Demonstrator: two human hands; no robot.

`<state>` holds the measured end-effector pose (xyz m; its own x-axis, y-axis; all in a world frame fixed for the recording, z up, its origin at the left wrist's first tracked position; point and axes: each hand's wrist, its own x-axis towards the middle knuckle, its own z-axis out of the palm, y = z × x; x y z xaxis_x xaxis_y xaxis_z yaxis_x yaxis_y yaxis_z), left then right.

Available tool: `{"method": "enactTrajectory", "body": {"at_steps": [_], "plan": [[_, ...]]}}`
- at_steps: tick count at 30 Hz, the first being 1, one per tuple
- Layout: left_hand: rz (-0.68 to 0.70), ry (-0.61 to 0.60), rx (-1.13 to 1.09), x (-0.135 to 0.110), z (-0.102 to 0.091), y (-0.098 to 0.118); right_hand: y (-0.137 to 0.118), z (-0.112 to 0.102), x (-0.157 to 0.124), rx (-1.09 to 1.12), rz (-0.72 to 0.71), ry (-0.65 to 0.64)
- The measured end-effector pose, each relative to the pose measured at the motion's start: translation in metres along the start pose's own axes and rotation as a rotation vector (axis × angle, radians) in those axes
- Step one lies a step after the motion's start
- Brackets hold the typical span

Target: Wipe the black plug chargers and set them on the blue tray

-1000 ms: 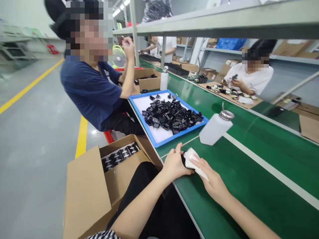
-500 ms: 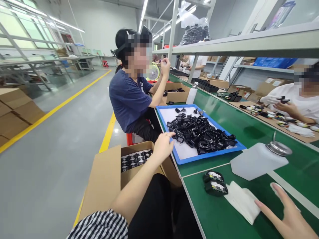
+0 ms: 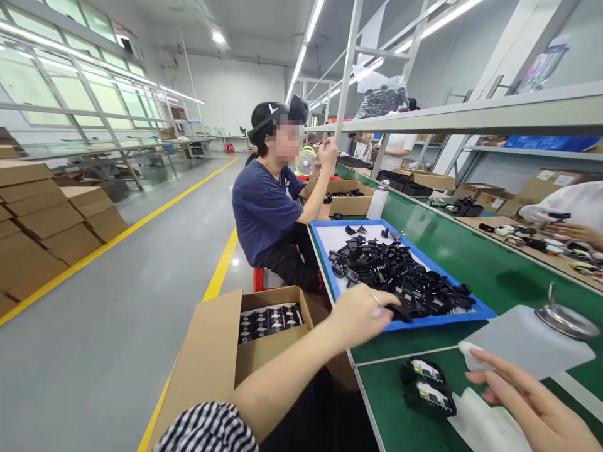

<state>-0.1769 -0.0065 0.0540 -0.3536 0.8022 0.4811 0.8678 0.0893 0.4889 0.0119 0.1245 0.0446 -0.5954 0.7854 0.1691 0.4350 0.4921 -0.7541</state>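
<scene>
My left hand reaches over the near edge of the blue tray, its fingers closed on a black plug part from the pile of black parts. My right hand hovers open, fingers stretched out, above a white cloth on the green belt. Its fingertips are close to the lying white bottle with a metal cap. Two black parts with labels lie on the belt left of the cloth.
An open cardboard box with rows of black parts stands on the floor by my knee. A seated person in a dark blue shirt works beyond the tray. Another person's hands work across the belt. A metal shelf runs overhead. Flat cartons are stacked at far left.
My left hand went from the cloth to the tray and now grips a part there. My right hand let go of the cloth and opened. The view rose and swung left.
</scene>
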Motion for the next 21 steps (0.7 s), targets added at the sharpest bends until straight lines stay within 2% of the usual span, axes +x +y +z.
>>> {"method": "enactTrajectory", "body": {"at_steps": [3, 5, 7, 9, 12, 13, 16, 21], "plan": [[0.196, -0.010, -0.117, -0.005, 0.024, 0.032, -0.020, 0.011, 0.011, 0.230, 0.132, -0.141], [0.233, 0.011, -0.144, -0.006, 0.038, 0.041, -0.023, 0.016, 0.017, 0.353, 0.142, -0.221], [0.180, 0.009, -0.169, -0.007, 0.045, 0.041, -0.020, 0.017, 0.021, 0.406, 0.106, -0.282], [0.047, -0.029, -0.210, -0.009, 0.044, 0.036, -0.015, 0.015, 0.022, 0.364, 0.052, -0.271], [-0.171, -0.172, -0.256, -0.015, 0.038, 0.023, -0.010, 0.011, 0.021, 0.206, -0.059, -0.200], [-0.204, -0.248, -0.269, -0.017, 0.037, 0.018, -0.009, 0.010, 0.021, 0.161, -0.100, -0.176], [-0.231, -0.402, -0.346, -0.019, 0.042, 0.010, -0.005, 0.011, 0.021, 0.072, -0.175, -0.180], [-0.280, -0.443, -0.383, -0.021, 0.054, 0.013, -0.004, 0.018, 0.016, -0.106, -0.242, -0.215]]}}
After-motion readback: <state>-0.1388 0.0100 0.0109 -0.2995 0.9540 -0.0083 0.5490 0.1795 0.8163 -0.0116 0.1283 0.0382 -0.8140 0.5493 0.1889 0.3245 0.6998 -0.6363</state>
